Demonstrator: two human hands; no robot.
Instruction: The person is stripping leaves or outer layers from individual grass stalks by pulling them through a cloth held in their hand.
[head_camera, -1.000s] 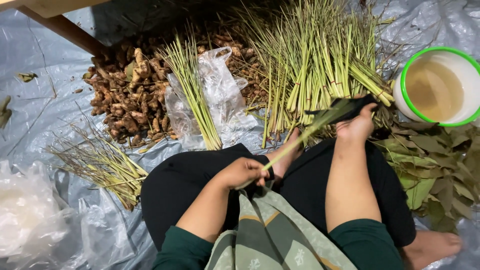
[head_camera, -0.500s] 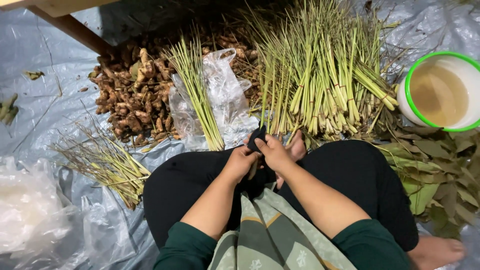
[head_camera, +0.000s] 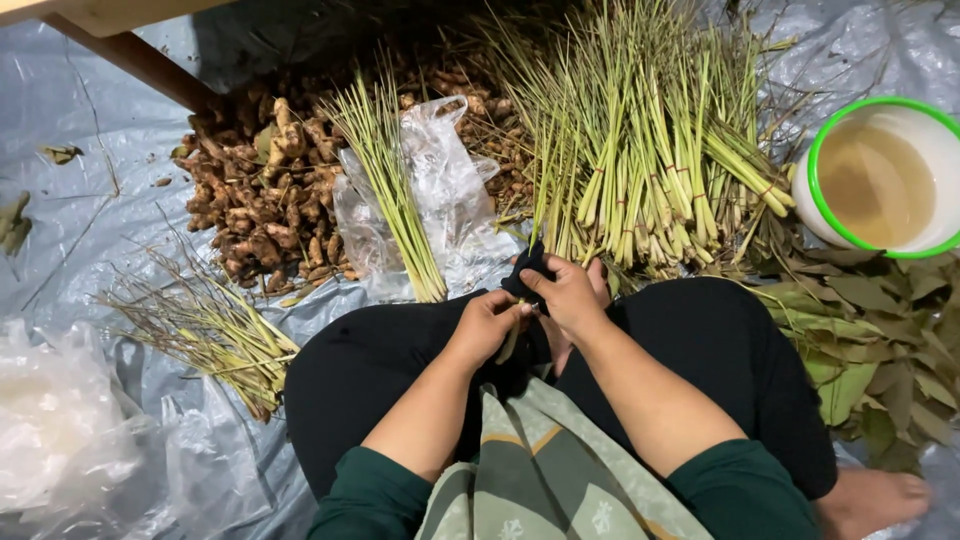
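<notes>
— Where are the hands, and what do they hold?

— Both meet over the lap, just in front of the knees. The left hand (head_camera: 487, 325) is curled shut around a short pale-green stalk piece (head_camera: 508, 345), whose lower end pokes out below the fist. The right hand (head_camera: 568, 292) pinches a dark object (head_camera: 527, 275) between thumb and fingers (head_camera: 533, 283); what it is cannot be told. The two hands touch at the fingertips, so the stalk piece lies right between them.

— What lies around them?

— Straight ahead is the big heap of lemongrass (head_camera: 650, 160), cut ends towards the person. To its left a smaller lemongrass bundle (head_camera: 390, 180) rests on a clear plastic bag (head_camera: 440, 200), with a pile of brown roots (head_camera: 260, 200) beyond. Thin dry trimmings (head_camera: 210, 330) lie by the left knee, a white bucket with a green rim (head_camera: 880, 180) stands far right, and broad green leaves (head_camera: 880, 340) lie below it, all on a grey plastic sheet (head_camera: 70, 230) on the floor.

— And compared with a second ago?

— Then the right hand reached out to the heap's near edge while the left held a long stalk slanting across the lap. Now the right hand has come back to the left, and only the short piece shows.
</notes>
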